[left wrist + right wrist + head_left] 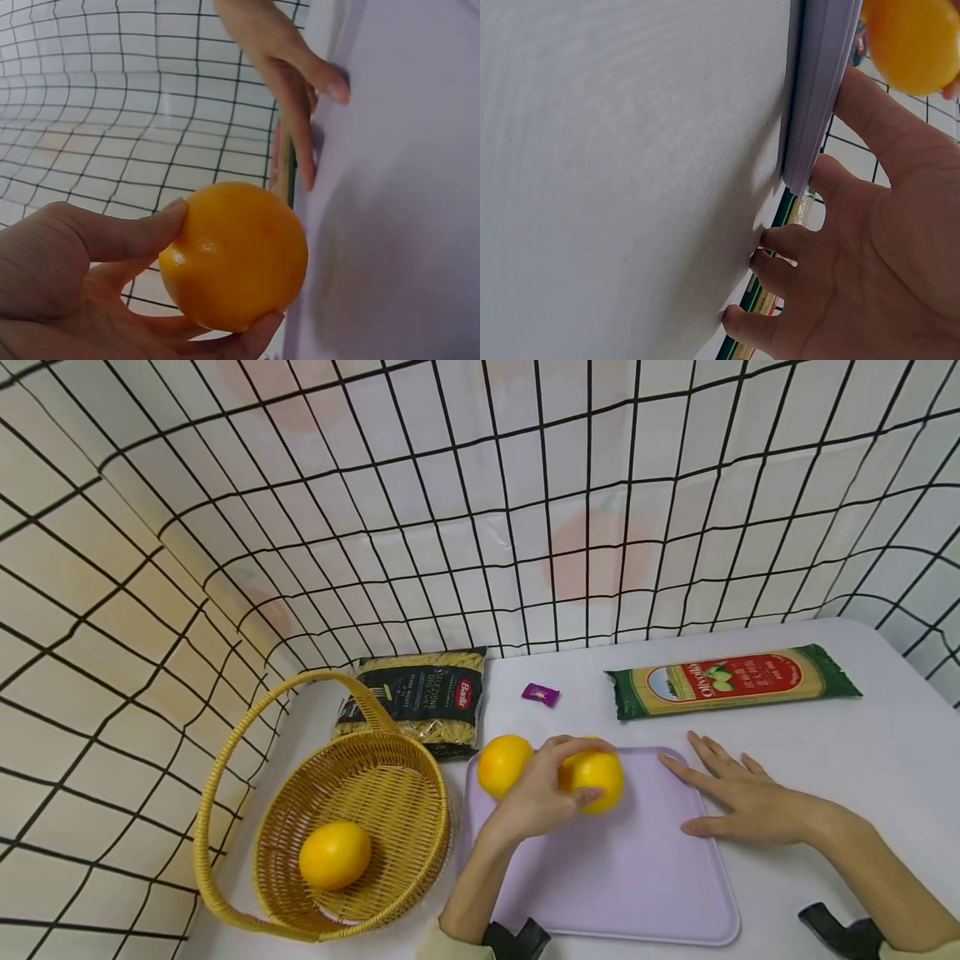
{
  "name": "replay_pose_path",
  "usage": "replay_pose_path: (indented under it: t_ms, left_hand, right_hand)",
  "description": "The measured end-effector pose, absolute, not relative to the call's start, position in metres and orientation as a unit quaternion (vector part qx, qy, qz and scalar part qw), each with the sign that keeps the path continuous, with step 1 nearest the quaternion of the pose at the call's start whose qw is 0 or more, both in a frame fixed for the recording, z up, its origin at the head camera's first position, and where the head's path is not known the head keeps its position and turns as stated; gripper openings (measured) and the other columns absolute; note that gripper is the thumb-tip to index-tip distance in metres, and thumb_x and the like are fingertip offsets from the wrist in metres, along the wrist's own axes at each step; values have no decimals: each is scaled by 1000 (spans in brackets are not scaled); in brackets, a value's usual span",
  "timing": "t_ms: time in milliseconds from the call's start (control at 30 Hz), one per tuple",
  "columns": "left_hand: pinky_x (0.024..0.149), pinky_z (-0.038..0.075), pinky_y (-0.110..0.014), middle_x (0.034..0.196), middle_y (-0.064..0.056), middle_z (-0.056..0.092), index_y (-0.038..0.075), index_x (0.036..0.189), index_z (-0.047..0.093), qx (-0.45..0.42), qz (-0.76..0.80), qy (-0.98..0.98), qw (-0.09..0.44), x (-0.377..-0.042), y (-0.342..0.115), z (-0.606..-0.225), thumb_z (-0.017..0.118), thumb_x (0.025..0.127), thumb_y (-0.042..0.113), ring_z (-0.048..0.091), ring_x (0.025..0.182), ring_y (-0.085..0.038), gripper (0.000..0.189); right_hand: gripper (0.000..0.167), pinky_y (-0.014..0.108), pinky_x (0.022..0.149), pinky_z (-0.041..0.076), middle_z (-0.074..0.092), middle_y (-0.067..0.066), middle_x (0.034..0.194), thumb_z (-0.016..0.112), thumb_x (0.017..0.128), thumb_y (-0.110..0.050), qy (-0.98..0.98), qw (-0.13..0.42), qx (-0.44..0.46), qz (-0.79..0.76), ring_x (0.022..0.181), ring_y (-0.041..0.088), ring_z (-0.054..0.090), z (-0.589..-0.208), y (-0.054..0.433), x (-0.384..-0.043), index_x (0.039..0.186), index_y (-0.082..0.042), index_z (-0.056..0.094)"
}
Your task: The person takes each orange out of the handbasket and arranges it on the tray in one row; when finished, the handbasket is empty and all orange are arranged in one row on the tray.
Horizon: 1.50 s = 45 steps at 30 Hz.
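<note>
My left hand (pixel 542 789) grips an orange (pixel 602 781) over the back part of the lilac tray (pixel 622 877). In the left wrist view, thumb and fingers curl round this orange (pixel 244 255), which shows above the tray surface. A second orange (pixel 504 767) sits at the tray's back left corner, just left of my left hand and partly hidden by it. My right hand (pixel 757 802) has its fingers spread at the tray's right edge. In the right wrist view, thumb and forefinger touch the tray rim (pixel 821 97), while the other fingertips rest on the white table.
A wicker basket (pixel 420 868) with a tall handle stands left of the tray, an orange (pixel 335 856) inside. Behind lie a pasta bag (pixel 420 702), a small purple packet (pixel 541 695) and a long spaghetti pack (pixel 735 681). Black wire mesh (pixel 510 510) surrounds the table's back and sides.
</note>
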<state>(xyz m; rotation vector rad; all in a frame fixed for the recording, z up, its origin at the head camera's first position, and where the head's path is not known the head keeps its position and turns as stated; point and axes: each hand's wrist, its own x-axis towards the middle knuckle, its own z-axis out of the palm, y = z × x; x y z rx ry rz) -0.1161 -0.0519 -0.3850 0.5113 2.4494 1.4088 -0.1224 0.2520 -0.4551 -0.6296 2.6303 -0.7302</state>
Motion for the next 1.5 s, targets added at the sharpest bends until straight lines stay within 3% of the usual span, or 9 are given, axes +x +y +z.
replay_pose_path:
  t_ms: [333,633,900,1300,1500]
  left_hand:
    - [111,40,-46,135,-2,64,25,130,70,166,487,845,147,-124,-56,-399,76,91,5,53,122,-20,44]
    - [117,35,-54,138,2,66,22,131,70,152,505,836,152,-130,-65,-401,76,92,4,50,133,-23,44]
    - [122,30,-59,145,-3,61,18,136,67,140,516,831,152,-133,-76,-400,72,94,4,45,142,-30,44]
    - [125,28,-57,151,-8,57,14,142,62,154,511,832,152,-135,-80,-401,69,96,4,44,146,-31,47]
    - [120,36,-54,150,-9,57,15,142,63,155,499,840,146,-134,-78,-400,74,94,11,47,140,-30,49]
  right_hand:
    - [89,85,111,2,6,38,167,75,88,-49,927,173,-218,-251,151,60,7,-455,250,-121,162,-24,33]
    - [89,85,112,0,4,36,168,73,89,-52,926,173,-219,-254,152,60,6,-456,251,-121,163,-29,30]
    - [88,84,112,0,4,36,168,72,89,-54,924,172,-218,-262,153,59,5,-457,251,-123,163,-27,32]
    - [88,84,112,0,5,35,168,72,90,-53,922,167,-225,-267,153,58,4,-456,252,-122,164,-31,29]
    - [89,84,112,0,5,36,168,73,90,-50,922,167,-226,-266,154,58,4,-455,252,-121,164,-30,29]
